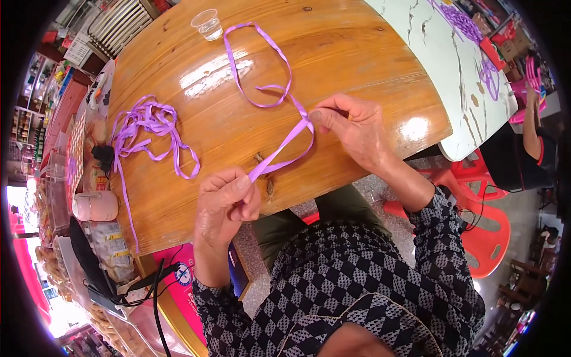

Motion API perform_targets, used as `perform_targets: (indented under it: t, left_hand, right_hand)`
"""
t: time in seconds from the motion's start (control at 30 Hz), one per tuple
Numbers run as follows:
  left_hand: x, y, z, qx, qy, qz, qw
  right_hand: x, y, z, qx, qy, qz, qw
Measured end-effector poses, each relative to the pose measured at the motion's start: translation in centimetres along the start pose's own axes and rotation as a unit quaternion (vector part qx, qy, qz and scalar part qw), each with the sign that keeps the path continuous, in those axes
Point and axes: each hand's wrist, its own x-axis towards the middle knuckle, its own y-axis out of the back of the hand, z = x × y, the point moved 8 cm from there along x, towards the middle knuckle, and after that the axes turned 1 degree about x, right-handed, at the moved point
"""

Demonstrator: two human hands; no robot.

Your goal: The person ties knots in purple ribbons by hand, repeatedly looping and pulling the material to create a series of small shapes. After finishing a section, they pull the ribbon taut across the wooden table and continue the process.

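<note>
A purple ribbon (286,141) stretches between my two hands over the near edge of a wooden table (345,56). My left hand (227,199) pinches it at one end of a narrow loop. At the loop's other end, my right hand (355,128) grips the ribbon between thumb and fingers, where strands cross. From there a length runs away from me and lies on the tabletop in a wide curve, its tip curled inward. To the left rests a loose heap of purple ribbon (148,122), with one strand trailing toward the table's near left edge.
A clear plastic cup (207,25) with liquid stands at the far side. A white marbled table (425,35) adjoins on the right, bearing more purple ribbon (458,22). Red plastic chairs (488,238) and another person (517,149) are at the right. A pink container (95,206) sits left.
</note>
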Motion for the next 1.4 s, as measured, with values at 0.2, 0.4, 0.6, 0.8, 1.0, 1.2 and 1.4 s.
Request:
perform_targets:
  t: [0.2, 0.4, 0.6, 0.8, 1.0, 1.2, 1.4]
  left_hand:
    - [1.3, -0.9, 2.2, -0.013, -0.104, 0.041, 0.994]
    - [0.7, -2.8, 0.9, 0.198, -0.118, 0.07, 0.97]
    - [0.8, -2.7, -0.5, 0.21, -0.06, 0.105, 0.97]
    - [0.1, -3.1, -0.1, 0.277, -0.128, 0.138, 0.942]
    - [-0.4, -3.0, 0.5, 0.319, -0.223, 0.195, 0.9]
    - [-0.7, -2.6, 1.3, 0.312, -0.222, 0.219, 0.898]
    - [0.1, -1.7, 0.1, 0.151, -0.077, 0.151, 0.974]
  right_hand:
    - [-4.3, -4.2, -4.6, -0.271, 0.356, -0.048, 0.893]
    - [-5.2, -4.6, -8.5, -0.249, 0.429, -0.054, 0.867]
    - [-3.2, -4.4, -6.4, -0.112, 0.31, -0.054, 0.943]
    - [-2.9, -5.4, -1.9, 0.18, -0.037, -0.1, 0.978]
    - [-3.7, -7.0, -0.5, 0.373, -0.177, -0.15, 0.898]
    - [-4.6, -7.0, -1.1, 0.279, -0.121, -0.121, 0.945]
    - [-4.1, -5.7, -2.3, 0.14, 0.082, -0.091, 0.982]
